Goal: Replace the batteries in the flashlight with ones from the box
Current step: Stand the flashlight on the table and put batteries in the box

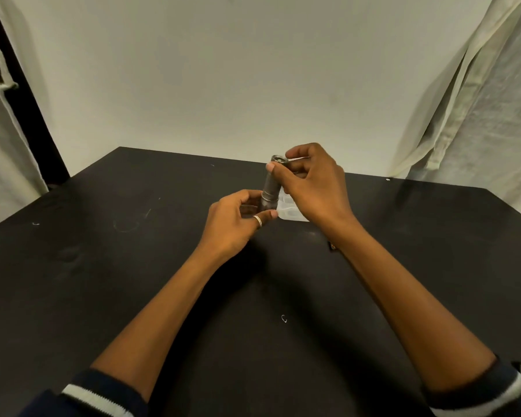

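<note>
A grey metal flashlight (270, 188) stands nearly upright above the black table (133, 266), held between both hands. My left hand (238, 221), with a ring on one finger, grips its lower end. My right hand (310, 182) pinches the top end with thumb and fingers. Right behind the flashlight lies a clear plastic box (291, 210), partly hidden by my right hand; its contents cannot be made out. A small dark object (333, 246), possibly a battery, peeks out beside my right wrist.
A pale wall rises behind the table's far edge. Light fabric hangs at the right (463, 115) and at the left (0, 145). A tiny white fleck (284, 319) lies on the table between my forearms.
</note>
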